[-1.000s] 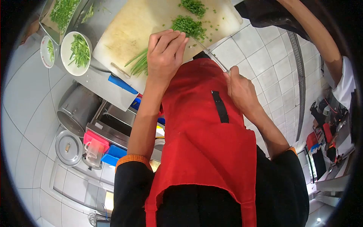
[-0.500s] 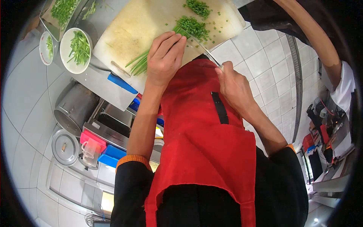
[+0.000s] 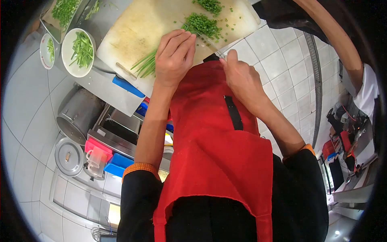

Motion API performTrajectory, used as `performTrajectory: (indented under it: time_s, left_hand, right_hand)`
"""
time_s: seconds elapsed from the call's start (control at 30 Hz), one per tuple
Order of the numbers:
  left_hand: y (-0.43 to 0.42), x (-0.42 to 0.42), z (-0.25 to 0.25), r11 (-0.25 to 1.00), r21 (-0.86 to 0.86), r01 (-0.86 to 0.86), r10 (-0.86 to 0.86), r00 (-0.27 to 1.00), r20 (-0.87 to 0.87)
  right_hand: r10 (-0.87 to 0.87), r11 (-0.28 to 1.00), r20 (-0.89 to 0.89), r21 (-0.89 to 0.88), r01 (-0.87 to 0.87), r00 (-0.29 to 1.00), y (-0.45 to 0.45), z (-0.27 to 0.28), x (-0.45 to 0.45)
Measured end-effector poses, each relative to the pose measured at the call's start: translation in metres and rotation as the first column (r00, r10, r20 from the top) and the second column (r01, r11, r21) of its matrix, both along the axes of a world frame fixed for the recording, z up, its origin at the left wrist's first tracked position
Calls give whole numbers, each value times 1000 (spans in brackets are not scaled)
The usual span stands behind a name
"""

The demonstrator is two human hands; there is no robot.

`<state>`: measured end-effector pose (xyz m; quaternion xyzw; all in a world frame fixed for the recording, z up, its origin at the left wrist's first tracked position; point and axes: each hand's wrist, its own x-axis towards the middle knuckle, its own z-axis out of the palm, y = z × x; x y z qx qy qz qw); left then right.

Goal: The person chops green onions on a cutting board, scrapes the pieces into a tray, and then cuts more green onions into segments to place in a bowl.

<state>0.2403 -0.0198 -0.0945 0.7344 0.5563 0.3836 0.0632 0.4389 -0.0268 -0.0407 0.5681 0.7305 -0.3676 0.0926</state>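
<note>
My left hand (image 3: 173, 58) is closed over a bundle of green onions (image 3: 144, 64) on the white cutting board (image 3: 135, 26), its fingertips bent near the cut end. The stalks stick out to the left beneath my palm. My right hand (image 3: 244, 78) is wrapped round the handle of a knife (image 3: 213, 46). The blade, blurred, reaches up and left to the cut end, close to my left fingers. Just beyond the blade lies a heap of chopped green onion (image 3: 204, 25), with loose bits scattered around it. A second chopped heap (image 3: 210, 5) sits at the board's far edge.
Left of the board stand a white bowl of cut greens (image 3: 82, 53), a smaller bowl (image 3: 50, 51) and a metal tray of chopped greens (image 3: 64, 14). A blue-handled tool (image 3: 128, 86) lies by the board's corner. Another person's arm (image 3: 338, 38) reaches in at upper right.
My right hand and the knife have shifted left and slightly up, toward the bundle. My left hand stays on the green onions, a touch further left with the whole view.
</note>
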Motion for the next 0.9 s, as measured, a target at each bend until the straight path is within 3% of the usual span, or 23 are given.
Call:
performTrajectory:
  time_s: [0.23, 0.3, 0.4, 0.6, 0.9]
  left_hand:
    - [1, 0, -2, 999, 34, -7, 8, 1000, -7]
    - [2, 0, -3, 999, 39, -10, 10, 1000, 2]
    - [2, 0, -2, 999, 37, -15, 15, 1000, 19]
    - [1, -1, -2, 999, 34, -20, 18, 999, 38]
    - [1, -1, 0, 1000, -1, -21, 21, 999, 48]
  right_hand:
    - [-45, 995, 59, -85, 50, 997, -36, 3, 46]
    - [-44, 995, -8, -87, 43, 999, -36, 4, 52]
    - [-76, 997, -95, -38, 73, 993, -28, 8, 40]
    - [-44, 998, -99, -40, 40, 994, -12, 10, 14]
    - [20, 1000, -17, 7, -20, 1000, 2, 0, -7]
